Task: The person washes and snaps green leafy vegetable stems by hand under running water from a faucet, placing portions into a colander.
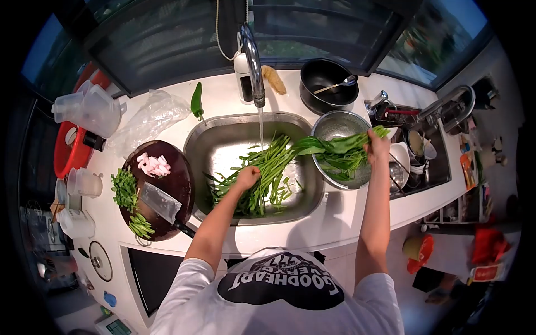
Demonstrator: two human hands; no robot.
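Observation:
My right hand [378,146] is closed round a bunch of leafy green vegetables [349,146], holding it over a metal colander [328,124] to the right of the sink. Leaves from the bunch reach past the colander's left side, and more greens lie inside it. Over the stainless steel sink [195,145], my left hand [247,177] is curled closed at a heap of cut green stems [273,167]. What its fingers hold is hidden. Water runs from the faucet [258,92] into the sink, onto or near the stems.
A round dark chopping board [178,190] at left carries a cleaver [161,202], pale pink meat pieces [153,165] and chopped greens [125,188]. Behind the colander stands a black pot [315,84] with a spoon. A green pepper [196,100] and a plastic bag [159,114] lie behind the sink.

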